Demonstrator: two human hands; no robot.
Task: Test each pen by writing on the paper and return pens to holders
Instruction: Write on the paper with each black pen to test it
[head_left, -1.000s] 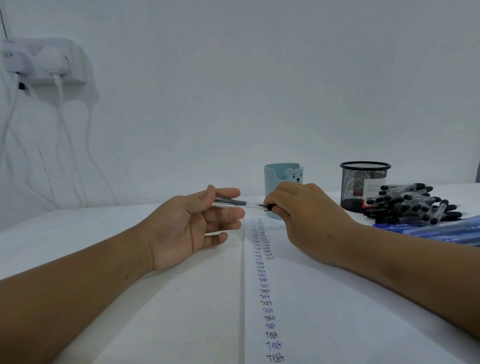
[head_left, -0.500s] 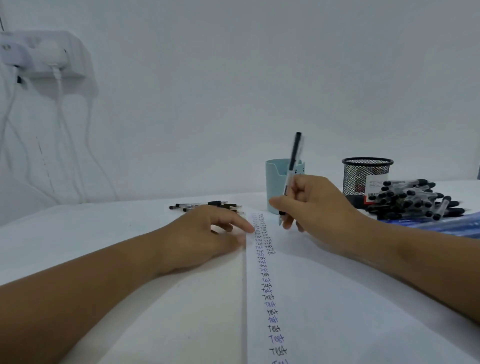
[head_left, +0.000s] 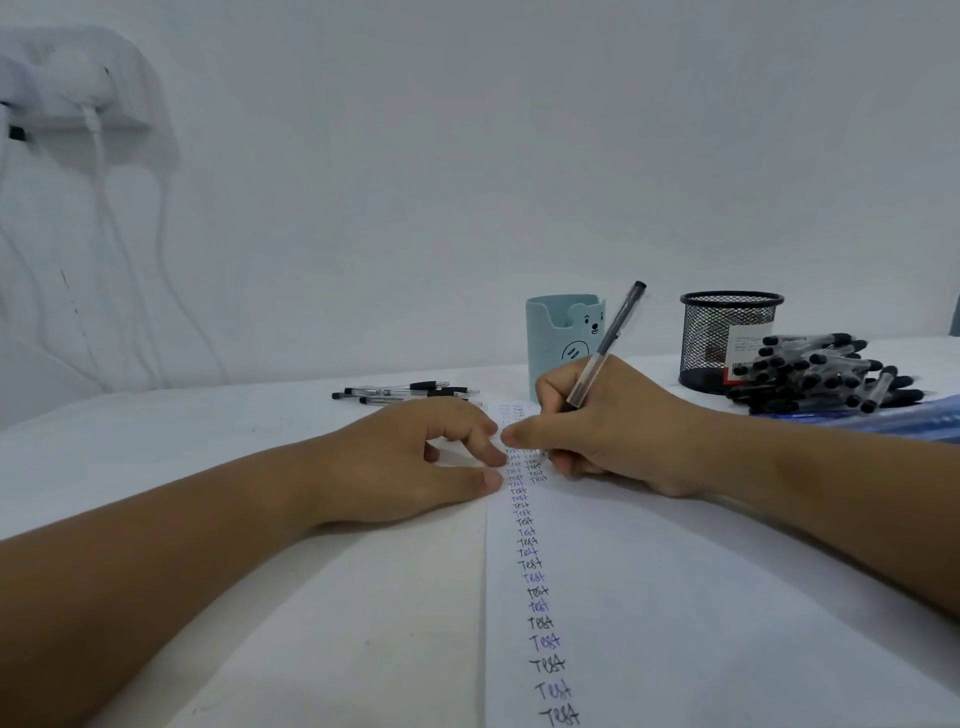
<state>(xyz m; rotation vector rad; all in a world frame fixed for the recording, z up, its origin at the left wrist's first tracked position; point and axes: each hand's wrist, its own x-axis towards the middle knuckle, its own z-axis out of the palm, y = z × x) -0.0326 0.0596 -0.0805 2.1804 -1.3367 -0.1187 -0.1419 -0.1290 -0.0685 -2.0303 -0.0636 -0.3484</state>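
Observation:
My right hand (head_left: 613, 431) grips a clear pen with a black cap end (head_left: 608, 343), tip down on the white paper (head_left: 701, 597), which carries a long column of "Test" words. My left hand (head_left: 415, 457) rests on the table with thumb and fingertips pressing the paper's left edge. A light blue bear holder (head_left: 550, 338) stands just behind my hands. A black mesh holder (head_left: 717, 332) stands to its right. Beside the mesh holder lies a pile of black-capped pens (head_left: 826, 379). A few pens (head_left: 405, 392) lie on the table behind my left hand.
Blue pens (head_left: 914, 421) lie at the right edge under the black pile. A wall socket with white plugs and cables (head_left: 78, 98) hangs at the upper left. The white table (head_left: 156, 441) runs back to the wall.
My right hand took the pen from my left hand, swung it upright and lowered its tip to the paper. My left hand turned palm down onto the paper's edge.

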